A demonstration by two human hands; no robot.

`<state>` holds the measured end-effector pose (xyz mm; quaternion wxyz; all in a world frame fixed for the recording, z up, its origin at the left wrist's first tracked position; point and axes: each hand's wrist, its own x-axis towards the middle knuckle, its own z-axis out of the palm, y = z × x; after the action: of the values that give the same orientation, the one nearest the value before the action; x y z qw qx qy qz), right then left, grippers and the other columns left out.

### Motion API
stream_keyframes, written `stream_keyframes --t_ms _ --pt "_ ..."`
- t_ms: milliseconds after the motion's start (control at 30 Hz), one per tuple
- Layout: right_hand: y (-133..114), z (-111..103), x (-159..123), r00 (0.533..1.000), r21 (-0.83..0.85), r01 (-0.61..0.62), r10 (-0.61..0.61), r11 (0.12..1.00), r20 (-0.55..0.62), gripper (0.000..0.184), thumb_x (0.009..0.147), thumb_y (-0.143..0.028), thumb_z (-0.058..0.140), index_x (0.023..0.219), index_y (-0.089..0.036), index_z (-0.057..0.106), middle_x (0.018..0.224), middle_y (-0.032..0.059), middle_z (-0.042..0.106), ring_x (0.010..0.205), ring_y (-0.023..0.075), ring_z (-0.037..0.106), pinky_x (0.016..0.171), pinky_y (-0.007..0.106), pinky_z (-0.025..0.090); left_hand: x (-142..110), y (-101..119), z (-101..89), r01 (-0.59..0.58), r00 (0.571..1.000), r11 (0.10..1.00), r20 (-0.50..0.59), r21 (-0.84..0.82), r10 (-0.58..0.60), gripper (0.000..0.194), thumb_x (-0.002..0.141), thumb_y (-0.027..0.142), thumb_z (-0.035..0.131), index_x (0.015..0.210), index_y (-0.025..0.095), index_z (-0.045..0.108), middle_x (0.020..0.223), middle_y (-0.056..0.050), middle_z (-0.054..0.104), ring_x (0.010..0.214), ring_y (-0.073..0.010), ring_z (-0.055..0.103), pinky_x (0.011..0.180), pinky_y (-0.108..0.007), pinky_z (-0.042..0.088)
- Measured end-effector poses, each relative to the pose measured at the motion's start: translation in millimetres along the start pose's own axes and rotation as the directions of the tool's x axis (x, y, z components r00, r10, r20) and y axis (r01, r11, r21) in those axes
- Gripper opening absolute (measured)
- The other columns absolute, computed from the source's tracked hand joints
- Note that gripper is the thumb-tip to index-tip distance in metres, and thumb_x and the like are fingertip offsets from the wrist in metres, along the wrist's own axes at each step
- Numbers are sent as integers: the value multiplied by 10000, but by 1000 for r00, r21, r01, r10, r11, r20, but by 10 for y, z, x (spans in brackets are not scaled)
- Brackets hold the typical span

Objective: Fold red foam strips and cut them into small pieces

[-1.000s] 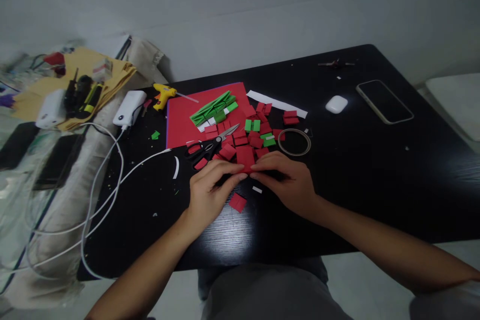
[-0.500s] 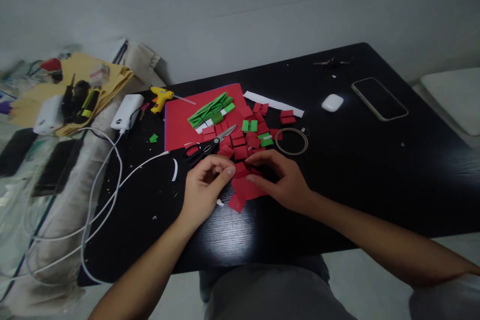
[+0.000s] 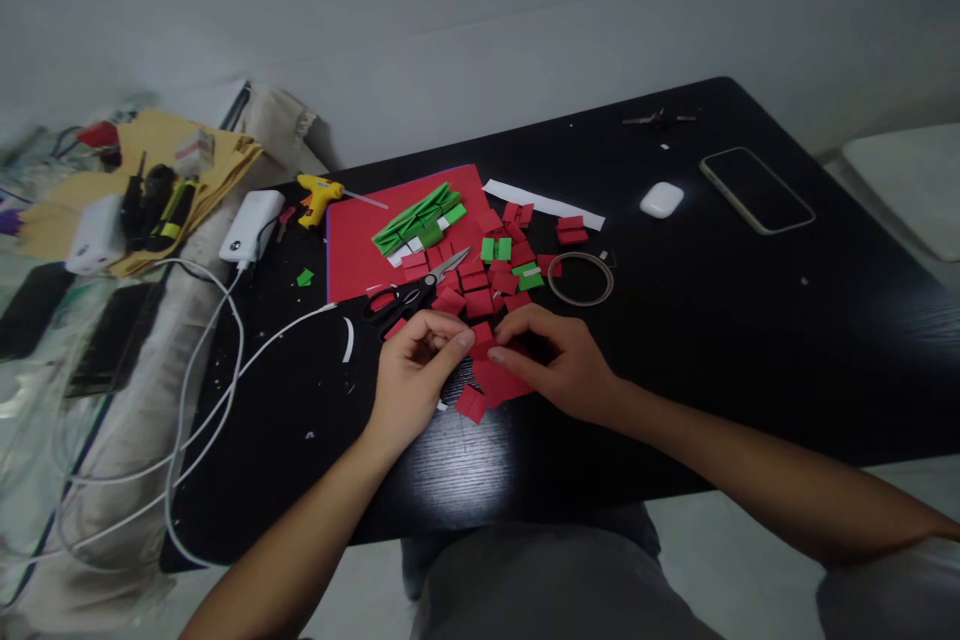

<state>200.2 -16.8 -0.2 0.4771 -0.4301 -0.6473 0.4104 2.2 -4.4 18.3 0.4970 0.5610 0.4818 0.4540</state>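
Note:
Between my two hands is a small folded red paper piece (image 3: 482,340). My left hand (image 3: 421,370) pinches its left edge between thumb and fingers. On its right side, my right hand (image 3: 553,355) grips it with thumb and forefinger. Below it lies a larger red paper sheet (image 3: 501,382), partly hidden by my right hand. Another folded red square (image 3: 471,404) rests at the sheet's lower left. Just beyond my hands is a pile of folded red pieces (image 3: 478,303) with a few green ones (image 3: 496,249). Black-handled scissors (image 3: 420,290) lie beside the pile, blades pointing right.
A roll of tape (image 3: 580,255) lies right of the pile. Behind are a red sheet (image 3: 352,250), folded green paper strips (image 3: 417,220), a white strip (image 3: 544,204) and a yellow glue gun (image 3: 318,195). A phone (image 3: 756,190) and white case (image 3: 661,200) sit right; white cables (image 3: 241,340) run left.
The small red piece between my fingers has turned a little and now shows its flat face. My hands stay almost in place, and the view has shifted slightly.

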Motion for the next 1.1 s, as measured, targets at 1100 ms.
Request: stream_keyframes --t_ms 1100 --pt "17 -31 9 990 165 -109 93 980 101 194 870 -237 797 1061 -242 761 1008 23 793 907 175 756 870 314 615 10 -34 -68 -285 958 910 70 301 278 157 962 222 698 1106 217 759 937 -35 686 836 -152 631 725 -290 498"
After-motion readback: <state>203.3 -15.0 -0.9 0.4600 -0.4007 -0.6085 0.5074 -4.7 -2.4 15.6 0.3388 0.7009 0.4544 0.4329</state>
